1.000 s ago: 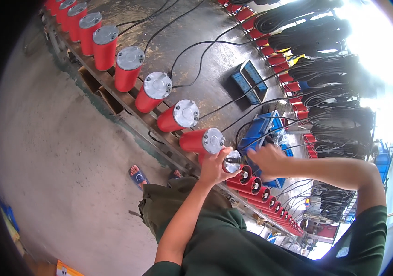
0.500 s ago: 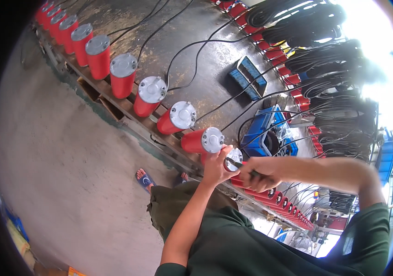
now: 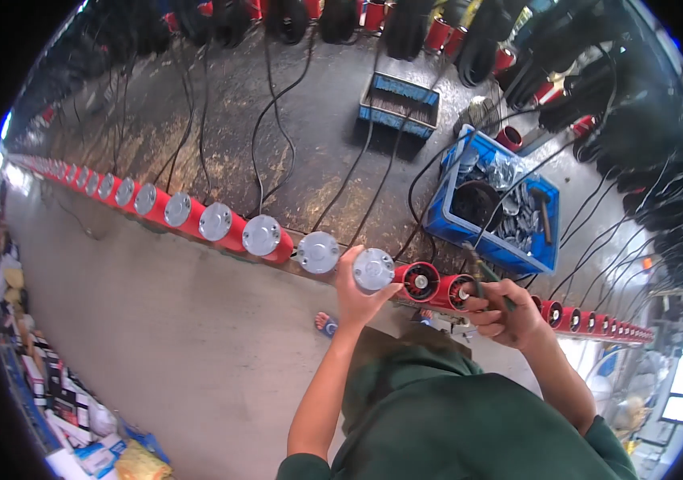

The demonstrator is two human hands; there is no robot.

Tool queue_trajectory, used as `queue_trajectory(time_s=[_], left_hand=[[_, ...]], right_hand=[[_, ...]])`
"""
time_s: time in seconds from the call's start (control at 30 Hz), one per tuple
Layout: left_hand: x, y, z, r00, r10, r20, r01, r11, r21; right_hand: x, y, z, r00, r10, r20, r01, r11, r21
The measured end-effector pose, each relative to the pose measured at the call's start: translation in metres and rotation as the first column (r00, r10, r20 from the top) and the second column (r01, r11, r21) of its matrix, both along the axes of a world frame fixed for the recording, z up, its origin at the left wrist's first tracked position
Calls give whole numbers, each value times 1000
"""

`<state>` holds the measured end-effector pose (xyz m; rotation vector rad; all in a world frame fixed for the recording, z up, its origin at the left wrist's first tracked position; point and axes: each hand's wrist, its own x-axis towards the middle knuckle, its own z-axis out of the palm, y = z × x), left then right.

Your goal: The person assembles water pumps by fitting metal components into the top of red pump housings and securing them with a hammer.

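Observation:
My left hand (image 3: 353,294) grips the rim of a round grey metal cap (image 3: 373,270), thumb on the near right side and fingers on the left. The cap sits at the end of the row of red cylinders, and the body beneath it is mostly hidden. Closed round a slim hand tool with a dark green handle (image 3: 482,272), my right hand (image 3: 511,316) is further right, over the uncapped cylinders; the tool's exact kind is unclear. Right of the held cap, an open red cylinder (image 3: 419,282) shows a dark inside with a pale centre. To the left stands another capped cylinder (image 3: 266,237).
A blue crate (image 3: 492,252) holds a hammer, a black round part and many small metal pieces. Behind it is a smaller blue bin (image 3: 400,104). Black cables (image 3: 265,132) cross the worn bench toward hanging coils. Boxes and bags lie at lower left.
My view has swung round, and the row now runs across it. My right hand with the tool has moved away from the cap to the right. My left hand is still at a cap.

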<state>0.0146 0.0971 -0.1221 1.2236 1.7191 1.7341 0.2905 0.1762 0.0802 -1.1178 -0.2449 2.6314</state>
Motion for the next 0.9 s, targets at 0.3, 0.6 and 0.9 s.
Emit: queue_trajectory(time_s=[0.3,0.6,0.9], left_hand=[[15,0,36,734,234,638,-203,971,-124],[218,137,99,910,-302,-284,244,944,-224],[326,280,-7,536,-733,-418,204,593,-779]], right_hand=[[201,53,-46,915,-117,385,-99,862,498],[227,212,-102,333,-679,655,-871,43,489],[187,241,-124,392,-732,557,-863,-83,499]])
